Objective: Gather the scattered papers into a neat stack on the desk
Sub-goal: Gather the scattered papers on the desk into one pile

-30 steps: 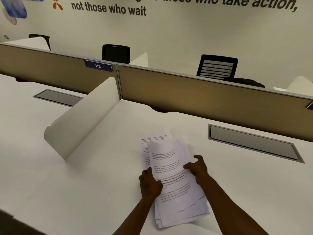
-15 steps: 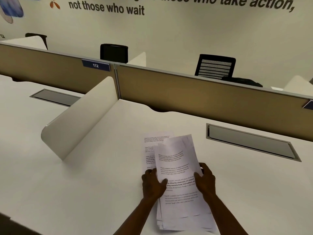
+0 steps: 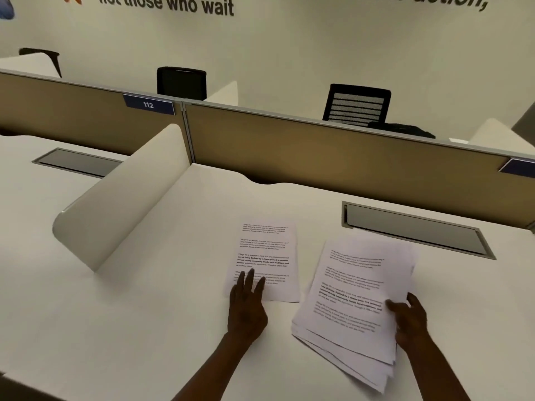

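Observation:
A single printed sheet (image 3: 267, 256) lies flat on the white desk (image 3: 144, 314). My left hand (image 3: 246, 302) rests flat on its lower left corner, fingers spread. To the right, a loose bundle of printed papers (image 3: 353, 299) is fanned at its lower edges and tilted clockwise. My right hand (image 3: 408, 319) grips the bundle's right edge, thumb on top of the top sheet. The bundle and the single sheet are apart, with a strip of bare desk between them.
A grey cable hatch (image 3: 414, 230) is set into the desk just beyond the bundle. A curved white divider (image 3: 121, 198) stands to the left, a tan partition (image 3: 333, 151) runs along the back, and black chairs (image 3: 356, 105) are behind it.
My right hand has carried the bundle to the right, off the sheet that lay beneath it. My left hand let go of the bundle and now presses on that single sheet.

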